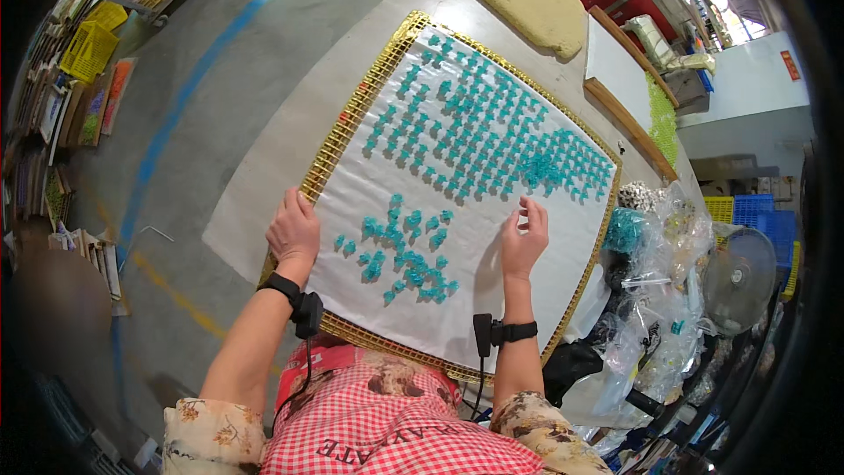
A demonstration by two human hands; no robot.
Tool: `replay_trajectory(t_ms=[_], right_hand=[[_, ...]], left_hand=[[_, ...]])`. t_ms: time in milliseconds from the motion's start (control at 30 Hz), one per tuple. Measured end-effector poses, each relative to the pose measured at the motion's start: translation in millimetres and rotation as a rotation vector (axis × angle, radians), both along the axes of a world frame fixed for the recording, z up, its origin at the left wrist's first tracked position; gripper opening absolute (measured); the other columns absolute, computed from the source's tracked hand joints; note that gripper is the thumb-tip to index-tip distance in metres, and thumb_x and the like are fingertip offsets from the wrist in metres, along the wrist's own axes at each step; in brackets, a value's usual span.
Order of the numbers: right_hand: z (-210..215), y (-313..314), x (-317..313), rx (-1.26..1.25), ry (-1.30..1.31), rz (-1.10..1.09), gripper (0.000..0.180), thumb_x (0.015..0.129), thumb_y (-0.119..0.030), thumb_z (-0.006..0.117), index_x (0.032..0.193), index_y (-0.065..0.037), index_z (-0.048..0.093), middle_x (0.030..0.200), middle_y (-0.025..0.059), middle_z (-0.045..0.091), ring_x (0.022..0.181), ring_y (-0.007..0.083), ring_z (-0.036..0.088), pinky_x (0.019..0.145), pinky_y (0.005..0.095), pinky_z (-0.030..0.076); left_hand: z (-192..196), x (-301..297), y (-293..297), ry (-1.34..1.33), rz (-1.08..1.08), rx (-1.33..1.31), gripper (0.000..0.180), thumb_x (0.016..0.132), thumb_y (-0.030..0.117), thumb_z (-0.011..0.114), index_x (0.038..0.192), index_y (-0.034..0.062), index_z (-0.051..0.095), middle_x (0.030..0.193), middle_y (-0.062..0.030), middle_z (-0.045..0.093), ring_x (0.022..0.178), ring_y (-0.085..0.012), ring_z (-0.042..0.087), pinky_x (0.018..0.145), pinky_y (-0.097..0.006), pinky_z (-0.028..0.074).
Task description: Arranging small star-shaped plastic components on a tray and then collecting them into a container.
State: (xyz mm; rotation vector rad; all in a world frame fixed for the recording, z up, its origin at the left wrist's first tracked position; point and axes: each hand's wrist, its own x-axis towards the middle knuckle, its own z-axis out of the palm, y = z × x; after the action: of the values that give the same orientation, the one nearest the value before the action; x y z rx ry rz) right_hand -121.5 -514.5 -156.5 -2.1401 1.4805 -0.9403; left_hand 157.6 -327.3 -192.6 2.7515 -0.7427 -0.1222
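1. Small teal pieces [541,171] lie on a white sheet [554,273] inside a gold lattice frame [347,114]. Rows spread along the far edge, with a dense heap towards the far right corner; a looser scatter sits closer to the left and near edges.
2. The left hand [294,227] is on the frame's left edge, fingers bent over the lattice; whether they grip it firmly, I cannot tell.
3. The right hand [524,242] is above the sheet, near the heap, its thumb and forefinger curled towards each other. I cannot tell whether they pinch a piece or touch the sheet.
4. The pieces look light, stiff and perhaps brittle, with a slick finish; 2 fingertips around the sides of 1 piece should suit, pressing gently.
5. The frame looks rigid; 2 opposite edges seem the best hold, kept level so pieces don't slide.
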Motion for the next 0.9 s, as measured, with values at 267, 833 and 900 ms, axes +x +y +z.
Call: replay_trajectory(t_ms=[267, 833, 900], right_hand=[[-27, -40, 0, 0.048, -0.045, 0.032, 0.04, 0.077, 0.001, 0.063, 0.117, -0.002, 0.06, 0.11, 0.0111, 0.06, 0.092, 0.025, 0.062, 0.081, 0.0352, 0.051], [-30, -59, 12, -0.021, 0.089, 0.259, 0.034, 0.072, -0.005, 0.065, 0.105, -0.003, 0.059, 0.107, 0.0135, 0.058, 0.098, 0.0289, 0.058, 0.084, 0.0364, 0.049], [-32, -59, 6, -0.012, 0.113, 0.282, 0.034, 0.072, -0.005, 0.065, 0.105, -0.004, 0.059, 0.106, 0.0127, 0.058, 0.097, 0.0287, 0.059, 0.083, 0.0362, 0.049]], left_hand=[[0, 0, 0, -0.008, -0.014, -0.03, 0.025, 0.097, 0.027, 0.041, 0.111, 0.0113, 0.054, 0.097, -0.0148, 0.065, 0.084, -0.0384, 0.063, 0.069, -0.05, 0.05], [7, 0, -2, 0.067, 0.008, 0.034, 0.023, 0.096, 0.027, 0.041, 0.108, 0.0118, 0.055, 0.094, -0.0157, 0.065, 0.082, -0.0389, 0.062, 0.069, -0.05, 0.049], [7, 0, -2, 0.058, 0.011, 0.02, 0.023, 0.096, 0.027, 0.041, 0.108, 0.0119, 0.054, 0.094, -0.0157, 0.065, 0.083, -0.0389, 0.062, 0.069, -0.05, 0.049]])
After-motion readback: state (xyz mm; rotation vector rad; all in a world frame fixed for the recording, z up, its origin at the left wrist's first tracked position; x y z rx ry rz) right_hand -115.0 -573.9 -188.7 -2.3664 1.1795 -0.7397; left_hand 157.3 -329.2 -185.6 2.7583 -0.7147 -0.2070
